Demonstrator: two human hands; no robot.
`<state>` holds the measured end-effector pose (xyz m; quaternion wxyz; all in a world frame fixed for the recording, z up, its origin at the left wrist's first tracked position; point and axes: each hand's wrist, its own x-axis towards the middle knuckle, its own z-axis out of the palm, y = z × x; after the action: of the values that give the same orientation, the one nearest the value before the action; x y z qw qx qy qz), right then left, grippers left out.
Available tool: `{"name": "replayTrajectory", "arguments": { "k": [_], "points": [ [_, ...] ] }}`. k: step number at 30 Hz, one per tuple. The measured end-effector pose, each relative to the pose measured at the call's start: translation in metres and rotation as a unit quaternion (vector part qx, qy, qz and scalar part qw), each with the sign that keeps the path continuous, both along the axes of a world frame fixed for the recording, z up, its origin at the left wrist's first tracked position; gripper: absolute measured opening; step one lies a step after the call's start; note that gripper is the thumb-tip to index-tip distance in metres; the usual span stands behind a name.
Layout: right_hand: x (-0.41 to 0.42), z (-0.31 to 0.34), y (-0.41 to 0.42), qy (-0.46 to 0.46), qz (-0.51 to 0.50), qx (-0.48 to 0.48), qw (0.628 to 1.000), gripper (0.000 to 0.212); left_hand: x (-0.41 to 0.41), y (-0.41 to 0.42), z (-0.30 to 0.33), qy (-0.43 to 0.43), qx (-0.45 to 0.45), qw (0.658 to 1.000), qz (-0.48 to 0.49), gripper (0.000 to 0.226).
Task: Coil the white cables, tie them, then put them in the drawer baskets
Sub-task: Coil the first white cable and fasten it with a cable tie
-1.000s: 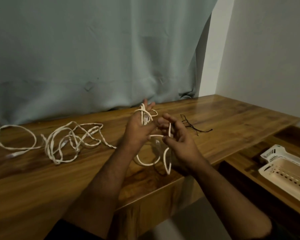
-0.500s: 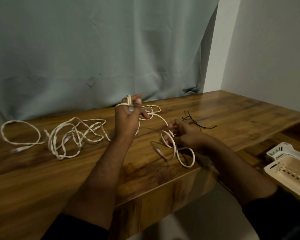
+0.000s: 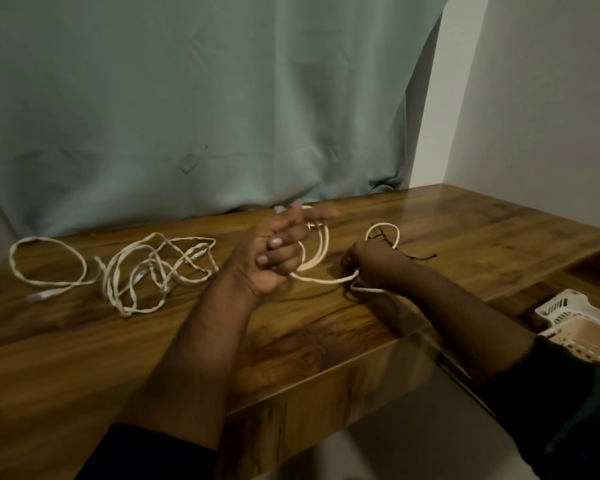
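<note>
A plain room in a home, set up at a desk.

A pale green curtain (image 3: 205,109) hangs behind a glossy wooden tabletop (image 3: 465,230) set into a corner of bare white walls (image 3: 541,98), with white plastic baskets (image 3: 582,320) sitting in an open drawer at the right.

On the table (image 3: 465,237), your left hand (image 3: 274,258) sits left of your right hand (image 3: 371,261), a cable (image 3: 321,280) strung between them. Loose cables (image 3: 146,268) lie farther left; baskets (image 3: 575,320) sit lower right, a curtain (image 3: 205,116) behind.
</note>
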<state>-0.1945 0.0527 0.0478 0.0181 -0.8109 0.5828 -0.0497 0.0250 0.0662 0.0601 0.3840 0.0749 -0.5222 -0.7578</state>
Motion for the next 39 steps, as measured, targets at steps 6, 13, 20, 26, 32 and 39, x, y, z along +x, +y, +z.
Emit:
{"name": "replayTrajectory", "arguments": {
  "k": [6,13,20,26,32,39],
  "points": [
    [0.0,0.007,0.004,0.002,-0.012,-0.064,0.998,0.002,-0.016,0.014,-0.01,-0.37,-0.103,0.913,-0.138,0.05],
    [0.005,0.042,0.008,-0.071,0.002,0.005,0.997,0.009,-0.033,0.005,-0.02,-0.379,-0.08,0.909,0.151,0.016],
    [0.021,0.043,0.028,-0.184,0.067,-0.096,0.976,0.009,-0.033,-0.002,-0.016,-0.256,-0.136,0.887,0.359,0.03],
    [-0.001,0.025,0.031,-0.145,0.011,-0.076,0.987,0.017,-0.014,-0.01,-0.03,-0.518,-0.417,0.63,0.401,0.022],
    [-0.012,0.022,0.041,-0.307,-0.017,-0.016,0.951,0.059,-0.014,-0.008,-0.03,-0.562,-0.511,0.503,0.411,0.012],
    [-0.001,0.004,0.026,-0.238,-0.049,-0.08,0.967,0.056,-0.023,0.006,-0.019,-0.475,-0.554,0.499,0.467,0.049]
  ]
}}
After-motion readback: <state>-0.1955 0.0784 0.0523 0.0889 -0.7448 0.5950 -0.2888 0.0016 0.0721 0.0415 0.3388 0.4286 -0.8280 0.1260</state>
